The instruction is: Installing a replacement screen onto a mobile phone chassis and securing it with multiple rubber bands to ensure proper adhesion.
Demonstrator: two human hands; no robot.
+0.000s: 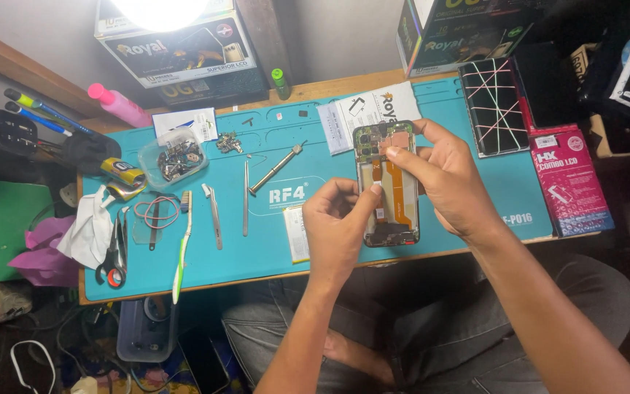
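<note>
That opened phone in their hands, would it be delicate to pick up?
Probably. The phone has its back off, with an orange ribbon exposed that looks thin and easily torn. Both the left hand and right hand steady it, so it seems light but awkward.

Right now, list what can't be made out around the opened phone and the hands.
Head view only:
- Opened phone: its left edge is hidden by the left hand.
- Right hand: whatever its fingertips pinch is too small to tell.
- Small parts in the clear plastic tub: too small to identify.
</note>
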